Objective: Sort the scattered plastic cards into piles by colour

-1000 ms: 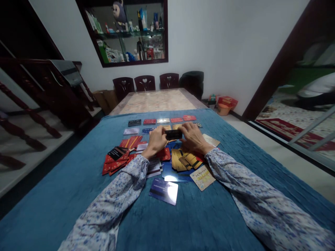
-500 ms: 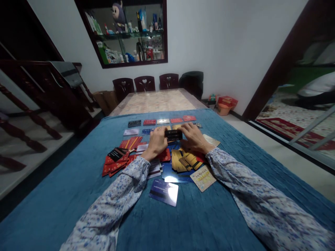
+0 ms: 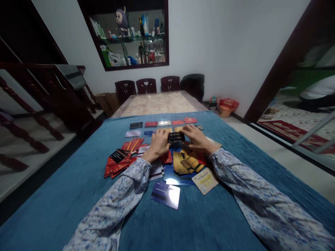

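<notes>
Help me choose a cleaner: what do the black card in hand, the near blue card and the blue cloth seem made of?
The black card, between left hand and right hand: probably plastic, thin, stiff, slightly shiny. The blue card: glossy plastic, given its bright glare. The cloth: soft matte fabric, ribbed and wrinkled; fibre unclear.

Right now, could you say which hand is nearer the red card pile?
Left. The left hand sits just right of the red card pile; the right hand, farther right.

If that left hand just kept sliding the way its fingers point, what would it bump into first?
Likely the gold card just beyond the left hand, though depth is unclear. It pinches the black card together with the right hand.
</notes>
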Demonstrator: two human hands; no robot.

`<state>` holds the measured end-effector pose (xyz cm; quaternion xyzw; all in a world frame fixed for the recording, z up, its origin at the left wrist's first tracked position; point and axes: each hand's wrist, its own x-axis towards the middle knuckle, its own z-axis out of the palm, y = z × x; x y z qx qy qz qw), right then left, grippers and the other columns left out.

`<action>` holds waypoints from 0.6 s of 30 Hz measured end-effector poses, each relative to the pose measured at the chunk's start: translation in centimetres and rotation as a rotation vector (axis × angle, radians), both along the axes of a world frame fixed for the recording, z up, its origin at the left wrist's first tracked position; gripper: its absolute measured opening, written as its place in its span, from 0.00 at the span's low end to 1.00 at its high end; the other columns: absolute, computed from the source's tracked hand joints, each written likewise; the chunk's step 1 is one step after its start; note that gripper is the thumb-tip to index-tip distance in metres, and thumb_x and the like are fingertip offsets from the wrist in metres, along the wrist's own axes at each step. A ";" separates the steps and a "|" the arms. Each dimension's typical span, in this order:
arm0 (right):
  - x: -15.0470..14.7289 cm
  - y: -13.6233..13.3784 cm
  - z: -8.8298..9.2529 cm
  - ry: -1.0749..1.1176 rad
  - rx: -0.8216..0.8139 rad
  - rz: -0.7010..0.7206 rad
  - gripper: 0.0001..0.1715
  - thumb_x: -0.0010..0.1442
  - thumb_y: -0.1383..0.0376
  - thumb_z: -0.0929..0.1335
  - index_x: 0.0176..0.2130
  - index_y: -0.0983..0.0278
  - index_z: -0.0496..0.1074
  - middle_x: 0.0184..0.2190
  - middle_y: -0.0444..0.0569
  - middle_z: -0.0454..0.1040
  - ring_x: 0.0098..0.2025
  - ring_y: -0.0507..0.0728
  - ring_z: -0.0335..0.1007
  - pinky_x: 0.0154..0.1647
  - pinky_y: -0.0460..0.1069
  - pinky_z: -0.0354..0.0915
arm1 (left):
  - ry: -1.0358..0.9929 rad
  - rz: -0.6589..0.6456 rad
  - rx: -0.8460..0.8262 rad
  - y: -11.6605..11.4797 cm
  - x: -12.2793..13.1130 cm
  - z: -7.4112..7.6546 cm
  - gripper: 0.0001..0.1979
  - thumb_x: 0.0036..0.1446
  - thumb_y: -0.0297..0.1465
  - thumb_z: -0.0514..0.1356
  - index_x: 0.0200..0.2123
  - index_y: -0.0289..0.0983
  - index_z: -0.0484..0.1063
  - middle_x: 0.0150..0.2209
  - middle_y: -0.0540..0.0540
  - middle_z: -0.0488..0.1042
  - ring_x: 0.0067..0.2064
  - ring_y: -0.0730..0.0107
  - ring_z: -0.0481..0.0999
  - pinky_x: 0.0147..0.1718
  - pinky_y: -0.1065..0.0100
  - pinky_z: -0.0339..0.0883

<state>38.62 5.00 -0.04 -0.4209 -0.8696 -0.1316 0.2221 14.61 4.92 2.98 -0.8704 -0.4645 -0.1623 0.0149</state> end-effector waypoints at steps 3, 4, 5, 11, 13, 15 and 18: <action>0.1 0.1 0.1 -0.002 -0.015 0.014 0.33 0.57 0.62 0.73 0.61 0.66 0.71 0.53 0.61 0.71 0.51 0.67 0.62 0.48 0.59 0.64 | 0.009 -0.035 -0.003 0.1 -0.1 0.0 0.21 0.57 0.26 0.64 0.55 0.38 0.70 0.59 0.36 0.71 0.61 0.47 0.67 0.55 0.51 0.66; 0.1 0.1 0.1 -0.003 -0.021 0.019 0.33 0.57 0.62 0.73 0.61 0.65 0.71 0.53 0.61 0.71 0.51 0.67 0.62 0.48 0.59 0.65 | 0.013 -0.046 -0.006 0.1 -0.2 0.0 0.21 0.57 0.26 0.64 0.54 0.38 0.71 0.59 0.36 0.71 0.61 0.47 0.67 0.55 0.50 0.67; 0.1 0.2 0.1 -0.005 -0.028 0.024 0.33 0.57 0.62 0.74 0.61 0.65 0.71 0.52 0.61 0.71 0.51 0.67 0.62 0.48 0.59 0.65 | 0.019 -0.057 -0.010 0.1 -0.3 0.0 0.20 0.57 0.25 0.64 0.54 0.38 0.71 0.58 0.36 0.72 0.60 0.47 0.67 0.55 0.50 0.67; -0.4 0.9 0.2 -0.035 -0.084 0.054 0.33 0.58 0.60 0.74 0.61 0.65 0.73 0.51 0.61 0.72 0.50 0.66 0.63 0.48 0.59 0.66 | 0.126 -0.083 -0.021 -0.3 -1.3 0.7 0.18 0.60 0.28 0.63 0.54 0.36 0.71 0.58 0.35 0.72 0.61 0.47 0.68 0.57 0.50 0.66; -0.9 1.2 0.5 -0.060 -0.098 0.069 0.32 0.58 0.58 0.74 0.59 0.64 0.74 0.50 0.60 0.73 0.50 0.66 0.63 0.48 0.60 0.67 | 0.154 -0.083 -0.036 -0.4 -1.9 1.0 0.16 0.61 0.30 0.63 0.52 0.36 0.71 0.57 0.35 0.72 0.60 0.47 0.68 0.57 0.51 0.67; -1.6 1.4 0.8 -0.090 -0.109 0.075 0.31 0.57 0.57 0.75 0.58 0.65 0.75 0.50 0.60 0.73 0.50 0.66 0.64 0.48 0.60 0.67 | 0.163 -0.090 -0.052 -0.4 -2.6 1.2 0.14 0.62 0.32 0.63 0.50 0.36 0.72 0.56 0.35 0.72 0.58 0.48 0.69 0.55 0.51 0.67; -3.0 1.5 1.6 -0.139 -0.124 0.080 0.30 0.58 0.56 0.75 0.57 0.66 0.76 0.51 0.61 0.74 0.50 0.66 0.65 0.49 0.59 0.67 | 0.154 -0.118 -0.068 -0.1 -4.0 1.3 0.12 0.61 0.31 0.63 0.48 0.37 0.73 0.53 0.36 0.73 0.56 0.50 0.70 0.53 0.53 0.69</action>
